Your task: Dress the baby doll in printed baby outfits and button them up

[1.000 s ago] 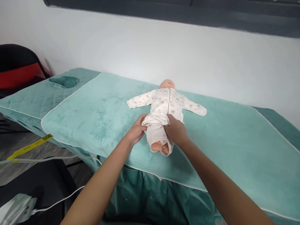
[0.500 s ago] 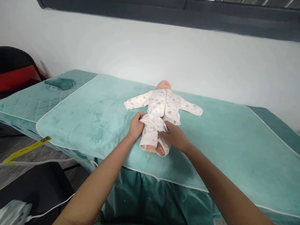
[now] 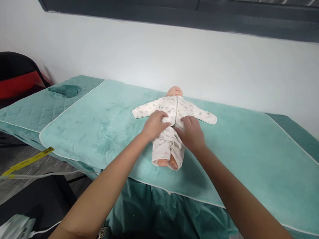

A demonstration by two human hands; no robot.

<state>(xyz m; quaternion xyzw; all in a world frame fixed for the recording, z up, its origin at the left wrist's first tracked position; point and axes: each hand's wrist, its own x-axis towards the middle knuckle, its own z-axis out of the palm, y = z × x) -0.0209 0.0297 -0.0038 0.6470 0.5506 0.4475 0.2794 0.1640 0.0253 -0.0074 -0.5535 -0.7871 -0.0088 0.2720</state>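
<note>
A baby doll [image 3: 175,91] lies on its back, dressed in a white printed jacket [image 3: 169,105] and white printed pants [image 3: 161,149]. Its feet show in the leg openings. On the left side of the waist is my left hand [image 3: 155,125], thumb apart from the fingers, touching the jacket's lower edge. My right hand [image 3: 193,134] is at the other side of the waist, its thumb over the top of the pants and fingers against the jacket's hem. Neither hand has cloth visibly pinched in it. Both are slightly blurred.
The doll rests on a green cloth-covered bed [image 3: 249,159] against a white wall [image 3: 149,53]. A face hole [image 3: 65,90] opens at the bed's left end. Black chairs [image 3: 18,59] stand at left; a white cable [image 3: 50,174] with a yellow tag [image 3: 28,161] runs past.
Both hands have let go of the bunched pants top and moved up the doll to the jacket's hem. The pants, earlier folded at the waist, now lie flatter and reach the jacket.
</note>
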